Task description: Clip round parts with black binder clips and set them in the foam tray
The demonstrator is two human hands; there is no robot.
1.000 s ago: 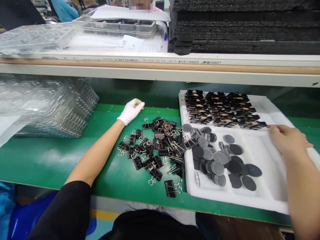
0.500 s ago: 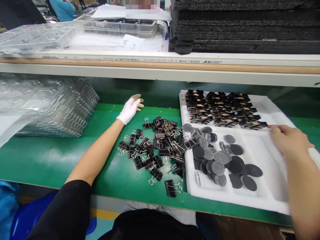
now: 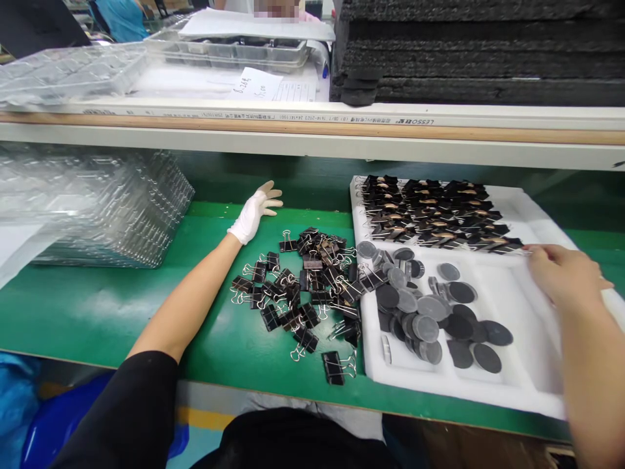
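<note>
A stack of clear trays (image 3: 112,208) stands at nine o'clock, a handwritten paper (image 3: 257,85) at eleven, black slabs (image 3: 478,55) piled between one and two.

The tray (image 3: 520,293) sits on the desk (image 3: 209,339), rows of clips (image 3: 434,210) in its back part, discs (image 3: 424,329) in front of them. Left of the tray lie loose clips (image 3: 312,262), some against its edge; farther left, a packaging stack (image 3: 105,208). Above and behind the tray runs a shelf (image 3: 303,142).

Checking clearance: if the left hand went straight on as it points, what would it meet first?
Left hand: probably the green back panel below the shelf; depth is unclear, so the gap is hard to judge.
</note>
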